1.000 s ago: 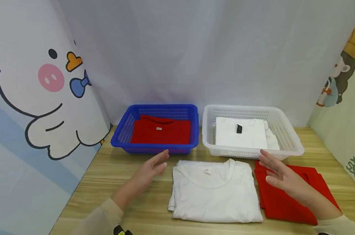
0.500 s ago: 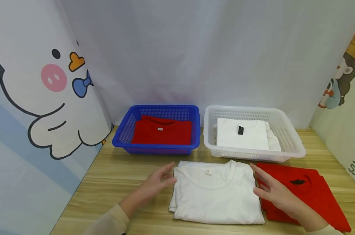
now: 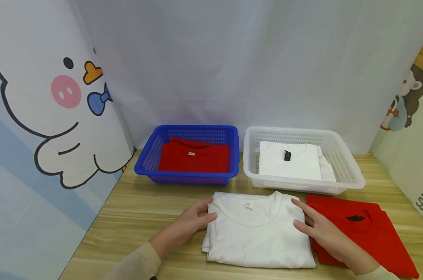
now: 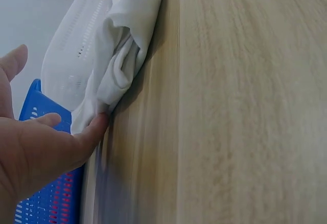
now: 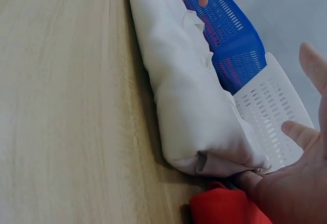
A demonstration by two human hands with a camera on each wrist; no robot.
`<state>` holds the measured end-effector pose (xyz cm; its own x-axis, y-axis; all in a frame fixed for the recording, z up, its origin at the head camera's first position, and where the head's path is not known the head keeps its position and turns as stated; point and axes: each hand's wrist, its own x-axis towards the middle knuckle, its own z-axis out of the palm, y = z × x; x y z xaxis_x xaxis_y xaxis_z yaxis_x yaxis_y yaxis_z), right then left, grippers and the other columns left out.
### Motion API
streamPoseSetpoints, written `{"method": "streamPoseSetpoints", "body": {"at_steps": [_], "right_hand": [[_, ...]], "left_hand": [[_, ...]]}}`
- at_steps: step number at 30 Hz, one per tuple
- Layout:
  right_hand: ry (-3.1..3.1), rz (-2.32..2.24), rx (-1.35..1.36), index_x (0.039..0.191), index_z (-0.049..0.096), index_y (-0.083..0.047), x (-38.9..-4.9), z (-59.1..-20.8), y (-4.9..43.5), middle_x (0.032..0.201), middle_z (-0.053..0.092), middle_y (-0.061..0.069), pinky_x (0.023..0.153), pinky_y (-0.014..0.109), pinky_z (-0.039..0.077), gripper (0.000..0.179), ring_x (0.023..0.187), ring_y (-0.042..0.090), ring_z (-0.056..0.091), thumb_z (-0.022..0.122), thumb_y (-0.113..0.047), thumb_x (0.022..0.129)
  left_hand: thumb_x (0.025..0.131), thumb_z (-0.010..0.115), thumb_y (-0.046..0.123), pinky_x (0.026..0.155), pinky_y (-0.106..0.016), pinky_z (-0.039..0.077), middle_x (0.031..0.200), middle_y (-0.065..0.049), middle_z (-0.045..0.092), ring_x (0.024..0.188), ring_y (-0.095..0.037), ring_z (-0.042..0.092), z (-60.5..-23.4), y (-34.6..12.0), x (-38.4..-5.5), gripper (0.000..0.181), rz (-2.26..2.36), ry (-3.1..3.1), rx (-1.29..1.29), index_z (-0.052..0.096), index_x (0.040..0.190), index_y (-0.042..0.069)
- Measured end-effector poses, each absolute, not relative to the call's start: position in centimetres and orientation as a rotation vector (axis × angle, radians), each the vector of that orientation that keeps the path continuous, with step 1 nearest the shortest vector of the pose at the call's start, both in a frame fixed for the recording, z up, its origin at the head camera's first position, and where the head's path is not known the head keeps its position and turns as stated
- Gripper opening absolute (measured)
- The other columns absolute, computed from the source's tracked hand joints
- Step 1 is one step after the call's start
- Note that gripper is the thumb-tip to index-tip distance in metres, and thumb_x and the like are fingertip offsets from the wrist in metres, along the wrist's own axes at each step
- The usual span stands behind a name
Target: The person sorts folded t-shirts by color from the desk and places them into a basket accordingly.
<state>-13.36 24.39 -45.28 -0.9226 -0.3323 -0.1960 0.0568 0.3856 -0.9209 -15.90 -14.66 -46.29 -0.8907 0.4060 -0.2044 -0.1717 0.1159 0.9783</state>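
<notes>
Bracketing the folded white shirt [image 3: 260, 241] from both sides, I seem to be setting up a two-handed hold. It lies flat on the wooden surface [image 3: 127, 206], neckline toward the blue basket [image 3: 186, 175] and the white basket [image 3: 302, 181]. My left hand [image 3: 188, 224] is at its left edge, fingers relaxed and spread, thumb held apart; in the left wrist view a fingertip touches the cloth low down. My right hand [image 3: 321, 232] mirrors it at the right edge, just as loosely spread, one finger reaching in at the bottom corner; how far under it goes I cannot tell. Neither hand is closed round anything.

To do this well, I would slide the fingers of both hands further beneath the side edges before bringing the thumbs down, so that every layer is caught, including the one jutting out at the left. The right side wants more care, I think: the folded red shirt [image 3: 379, 237] lies just beside that edge, and low fingers could drag it along. I would lift both sides evenly with a slight outward pull, since soft cloth would probably sag in the middle and lose its fold.
</notes>
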Motion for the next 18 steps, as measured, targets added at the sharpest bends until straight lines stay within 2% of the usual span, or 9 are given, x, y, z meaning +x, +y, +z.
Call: {"method": "streamPoseSetpoints", "body": {"at_steps": [5, 9, 14, 16, 18], "right_hand": [[2.258, -1.59, -0.197, 0.153, 0.024, -0.016, -13.6, -45.4, 24.0, 0.157, 0.008, 0.021, 0.11, 0.06, 0.015, 0.065, 0.141, 0.047, 0.006, 0.056, -0.026, 0.098], [2.253, -1.577, -0.158, 0.153, 0.027, -0.017, -13.8, -45.5, 23.8, 0.156, 0.011, 0.021, 0.109, 0.063, 0.017, 0.066, 0.14, 0.045, 0.008, 0.059, -0.029, 0.096], [2.23, -1.588, -0.137, 0.15, 0.033, -0.015, -14.2, -45.8, 23.5, 0.156, 0.016, 0.019, 0.11, 0.061, 0.017, 0.064, 0.141, 0.042, 0.01, 0.061, -0.03, 0.095], [2.217, -1.582, -0.123, 0.15, 0.034, -0.016, -14.3, -46.0, 23.4, 0.156, 0.017, 0.019, 0.111, 0.06, 0.018, 0.064, 0.141, 0.04, 0.012, 0.063, -0.031, 0.094], [2.213, -1.563, -0.114, 0.149, 0.036, -0.016, -14.4, -46.2, 23.3, 0.155, 0.018, 0.019, 0.111, 0.059, 0.02, 0.065, 0.14, 0.039, 0.015, 0.064, -0.032, 0.093]], "left_hand": [[0.091, 0.067, 0.026, 0.092, -0.045, 0.048, 0.145, -0.028, 0.034, 0.118, -0.03, 0.05, -46.6, -14.2, -16.0, 0.073, 1.884, 1.906, 0.187, 0.03, 0.148, 0.0], [0.09, 0.068, 0.024, 0.091, -0.041, 0.048, 0.147, -0.027, 0.031, 0.118, -0.027, 0.05, -46.7, -14.0, -16.0, 0.072, 1.913, 1.867, 0.14, 0.032, 0.147, -0.001], [0.091, 0.067, 0.023, 0.091, -0.039, 0.046, 0.147, -0.024, 0.032, 0.116, -0.027, 0.049, -46.8, -13.7, -16.1, 0.069, 1.92, 1.815, 0.11, 0.034, 0.146, -0.001], [0.09, 0.068, 0.022, 0.098, -0.043, 0.042, 0.15, -0.024, 0.027, 0.125, -0.031, 0.043, -46.8, -13.5, -16.1, 0.068, 1.886, 1.831, 0.116, 0.036, 0.146, 0.0], [0.089, 0.07, 0.022, 0.106, -0.049, 0.034, 0.154, -0.023, 0.02, 0.135, -0.035, 0.031, -46.8, -13.4, -16.1, 0.069, 1.835, 1.862, 0.128, 0.037, 0.146, 0.001]]}}
